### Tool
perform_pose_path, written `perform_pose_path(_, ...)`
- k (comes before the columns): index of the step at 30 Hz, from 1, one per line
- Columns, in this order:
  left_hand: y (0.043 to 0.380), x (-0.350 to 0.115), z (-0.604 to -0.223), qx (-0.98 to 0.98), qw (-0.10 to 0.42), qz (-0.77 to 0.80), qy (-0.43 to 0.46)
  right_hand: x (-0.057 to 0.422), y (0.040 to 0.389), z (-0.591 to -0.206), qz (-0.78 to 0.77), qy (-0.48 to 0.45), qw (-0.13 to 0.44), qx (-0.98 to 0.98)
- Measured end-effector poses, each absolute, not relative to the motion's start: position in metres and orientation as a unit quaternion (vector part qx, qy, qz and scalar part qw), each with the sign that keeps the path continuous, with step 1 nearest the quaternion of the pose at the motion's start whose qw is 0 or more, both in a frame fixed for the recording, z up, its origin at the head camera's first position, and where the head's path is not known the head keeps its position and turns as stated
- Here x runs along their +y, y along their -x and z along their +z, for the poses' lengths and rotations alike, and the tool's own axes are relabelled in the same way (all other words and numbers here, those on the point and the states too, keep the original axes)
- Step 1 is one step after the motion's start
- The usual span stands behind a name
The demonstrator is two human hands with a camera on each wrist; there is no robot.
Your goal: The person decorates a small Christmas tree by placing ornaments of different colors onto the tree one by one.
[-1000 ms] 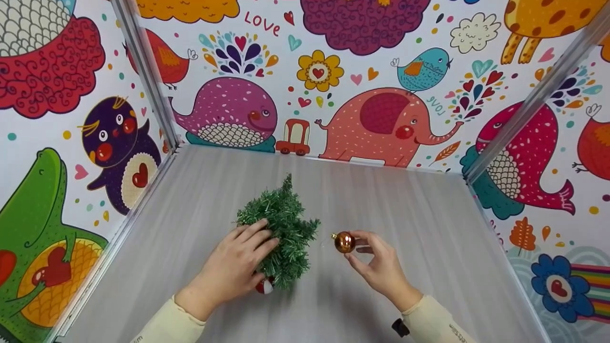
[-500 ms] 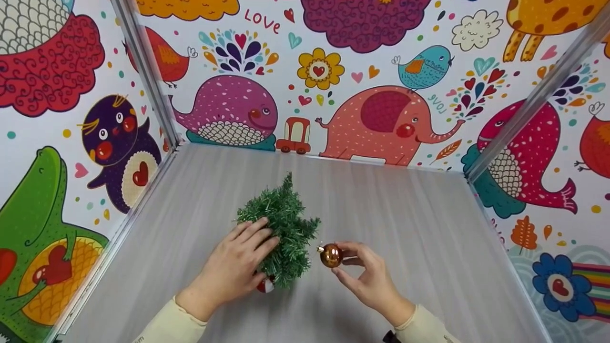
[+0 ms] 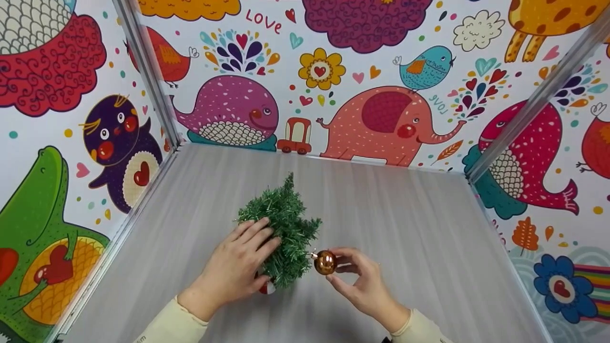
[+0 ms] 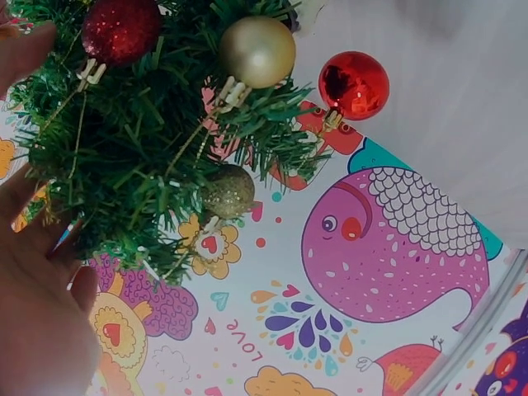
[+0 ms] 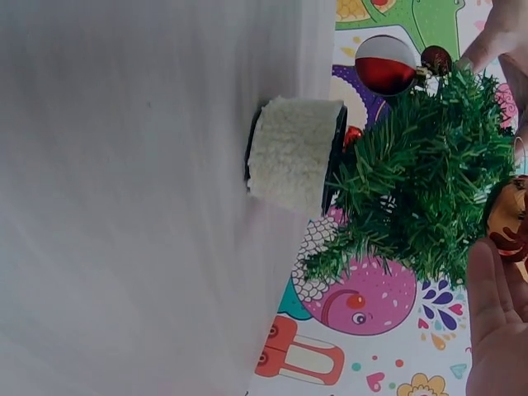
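Note:
A small artificial Christmas tree (image 3: 288, 228) stands on the tabletop, its fleecy white base (image 5: 295, 154) showing in the right wrist view. My left hand (image 3: 233, 267) holds the tree's left side, fingers over the branches and thumb lower down. Between the thumb and fingers of my right hand (image 3: 364, 286) is a shiny copper bauble (image 3: 325, 262), its cap pointing left at the tree's right edge. Whether the cap touches the branches I cannot tell. On the tree hang a red glitter bauble (image 4: 121, 31), a matte gold bauble (image 4: 258, 51) and a shiny red bauble (image 4: 354, 85).
A red-and-white bauble (image 5: 385, 66) and a small gold glitter bauble (image 4: 227, 191) also hang on the tree. Panels with cartoon animals, such as the elephant panel (image 3: 381, 124), enclose the grey wood-look tabletop (image 3: 405, 209) at the back and both sides.
My right hand has moved left and slightly down toward me, bringing the copper bauble from a clear gap to the tree's right edge. The left hand and tree have stayed put.

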State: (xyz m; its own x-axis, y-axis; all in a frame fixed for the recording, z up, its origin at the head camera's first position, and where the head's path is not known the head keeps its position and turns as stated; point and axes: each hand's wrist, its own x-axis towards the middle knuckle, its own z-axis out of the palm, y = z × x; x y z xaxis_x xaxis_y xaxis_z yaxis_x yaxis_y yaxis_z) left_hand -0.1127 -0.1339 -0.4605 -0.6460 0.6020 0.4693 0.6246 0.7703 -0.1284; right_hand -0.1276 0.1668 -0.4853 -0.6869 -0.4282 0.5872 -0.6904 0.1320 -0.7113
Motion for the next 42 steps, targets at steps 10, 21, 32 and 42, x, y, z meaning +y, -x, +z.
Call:
perform_pose_path(10,0.113,-0.126,-0.463,-0.894,0.293,-0.054,0.336,0.16,0.125,-0.486,0.556,-0.385,0.11,-0.728)
perform_pose_path(21,0.115,-0.104,-0.463,-0.862,0.356,-0.139,0.333,0.153,0.124,-0.485,0.587,-0.38,0.069,-0.712)
perform_pose_path(32,0.115,-0.097,-0.46,-0.85,0.359,-0.227,0.311,0.151,0.123,-0.482,0.582,-0.377,0.057,-0.718)
perform_pose_path(42,0.114,-0.095,-0.46,-0.856,0.342,-0.243,0.301,0.161,0.135,-0.518,0.529,-0.396,0.049,-0.748)
